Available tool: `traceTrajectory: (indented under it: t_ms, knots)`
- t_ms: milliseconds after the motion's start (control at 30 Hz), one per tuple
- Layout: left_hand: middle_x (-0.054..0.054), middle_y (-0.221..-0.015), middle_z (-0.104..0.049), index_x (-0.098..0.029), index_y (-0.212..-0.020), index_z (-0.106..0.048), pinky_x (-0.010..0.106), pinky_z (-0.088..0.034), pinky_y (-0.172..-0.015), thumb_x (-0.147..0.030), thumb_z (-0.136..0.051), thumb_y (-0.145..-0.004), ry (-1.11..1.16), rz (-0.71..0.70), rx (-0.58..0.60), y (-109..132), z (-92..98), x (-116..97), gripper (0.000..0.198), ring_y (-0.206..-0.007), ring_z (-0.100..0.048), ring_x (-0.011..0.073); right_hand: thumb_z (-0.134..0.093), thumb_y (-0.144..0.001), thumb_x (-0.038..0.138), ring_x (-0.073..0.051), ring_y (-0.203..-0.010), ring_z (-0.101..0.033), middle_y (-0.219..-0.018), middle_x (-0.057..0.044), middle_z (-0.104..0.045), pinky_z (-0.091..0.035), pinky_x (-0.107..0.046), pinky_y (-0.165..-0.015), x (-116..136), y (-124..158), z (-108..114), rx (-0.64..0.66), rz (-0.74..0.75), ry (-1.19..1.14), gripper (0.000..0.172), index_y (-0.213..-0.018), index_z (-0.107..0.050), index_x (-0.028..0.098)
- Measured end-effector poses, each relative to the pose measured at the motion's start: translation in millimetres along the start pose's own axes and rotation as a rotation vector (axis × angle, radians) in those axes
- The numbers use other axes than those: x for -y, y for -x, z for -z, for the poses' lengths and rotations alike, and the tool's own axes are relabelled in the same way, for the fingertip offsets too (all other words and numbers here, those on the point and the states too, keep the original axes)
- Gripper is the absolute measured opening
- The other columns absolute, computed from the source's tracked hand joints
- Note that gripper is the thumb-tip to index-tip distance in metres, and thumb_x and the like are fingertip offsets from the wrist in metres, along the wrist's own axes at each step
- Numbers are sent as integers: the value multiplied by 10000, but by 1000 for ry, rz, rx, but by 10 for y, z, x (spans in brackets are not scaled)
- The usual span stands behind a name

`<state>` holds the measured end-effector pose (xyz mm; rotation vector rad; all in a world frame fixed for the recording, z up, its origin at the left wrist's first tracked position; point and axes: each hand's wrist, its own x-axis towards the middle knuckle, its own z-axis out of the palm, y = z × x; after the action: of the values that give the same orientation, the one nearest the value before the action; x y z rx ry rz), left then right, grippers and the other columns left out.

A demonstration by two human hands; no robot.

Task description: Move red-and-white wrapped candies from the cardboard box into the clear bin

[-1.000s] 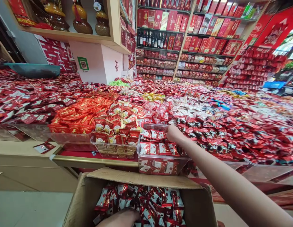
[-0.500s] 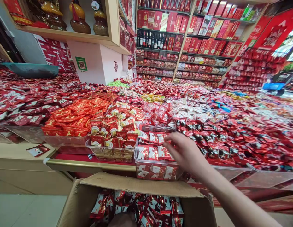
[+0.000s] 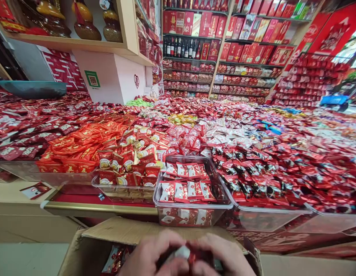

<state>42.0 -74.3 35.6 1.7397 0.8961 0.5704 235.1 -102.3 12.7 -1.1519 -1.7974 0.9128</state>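
Observation:
My left hand and my right hand come together over the open cardboard box, both somewhat blurred. Between their curled fingers are red-and-white candy packets, partly hidden by the fingers. More shiny red packets show inside the box at the left. Just beyond the box stands a clear plastic bin. Rows of red-and-white packets lie in it, with a gap along its right side.
Left of the bin is a tub of durian packets, then a heap of orange-red packets. Red-and-black packets fill the bins to the right. A gold-edged counter runs behind the box. Stocked shelves rise at the back.
My right hand has left the clear bin and come back down to the box, meeting my left hand around packets. The bin now shows a fuller front row. The view has shifted slightly.

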Motion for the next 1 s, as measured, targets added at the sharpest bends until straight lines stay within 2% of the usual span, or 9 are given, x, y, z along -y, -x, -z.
traceTrajectory:
  t_ms: [67,167,333,400,533,700,800,900,1000]
  knots:
    - [4,-831,-655,-245,-966,-565,208,-448,-663,-324,-589,-755,239,14,-72,-146,8,-110,226,-753,-591,150,-540,-766,426,-144,-602,-545,-679,-32,-619,-412,-227,-556,76,-100,52,-55,-92,-114,228,-780,-624,214]
    - [18,-909,-647,-239,-1057,-510,219,-474,-679,-264,-656,-708,484,61,-147,-313,-24,-90,379,-811,-600,156,-553,-760,421,-119,-543,-518,-602,-17,-581,-401,-216,-513,117,-216,92,-163,-281,-356,257,-696,-579,174]
    - [32,-947,-663,-205,-971,-595,201,-470,-743,-240,-651,-716,464,49,-281,-373,-107,22,264,-891,-587,153,-630,-689,429,-83,-482,-489,-544,19,-520,-377,-192,-473,62,-244,54,-234,-468,-589,308,-616,-529,148]
    - [22,-882,-675,-209,-1009,-579,194,-475,-717,-257,-630,-737,491,44,-289,-357,-130,14,281,-829,-603,137,-639,-684,420,-79,-478,-487,-540,22,-527,-375,-185,-468,43,-226,48,-242,-488,-615,304,-611,-527,147]
    - [10,-793,-684,-219,-1104,-492,214,-492,-644,-275,-683,-684,614,99,-219,-318,-153,-24,465,-682,-621,127,-605,-737,375,-84,-516,-508,-540,12,-569,-395,-184,-514,17,-192,61,-303,-388,-596,230,-672,-564,158]
    - [26,-777,-677,-184,-945,-570,236,-503,-625,-268,-627,-742,522,77,-192,-271,-161,45,227,-656,-620,133,-646,-716,260,-106,-634,-558,-719,-7,-619,-443,-204,-587,-18,-136,33,-257,-208,-570,142,-839,-607,201]
    - [37,-838,-669,-197,-985,-571,249,-493,-657,-333,-627,-737,521,3,-119,-253,-129,80,288,-705,-620,147,-616,-742,202,-106,-683,-558,-769,-3,-600,-453,-205,-619,-39,-116,18,-282,-125,-532,96,-835,-617,224]
    - [53,-788,-667,-194,-1058,-566,226,-467,-601,-485,-503,-778,592,-11,40,-262,-72,74,409,-664,-613,139,-598,-754,176,-127,-792,-571,-818,-4,-603,-462,-229,-708,-60,-121,28,-280,-37,-521,91,-803,-629,246]
    - [37,-824,-652,-217,-1018,-596,223,-467,-644,-420,-559,-769,665,-30,61,-286,-42,79,324,-722,-603,133,-600,-755,194,-150,-889,-567,-900,-20,-616,-452,-260,-788,-80,-127,36,-279,-46,-532,110,-839,-636,256]
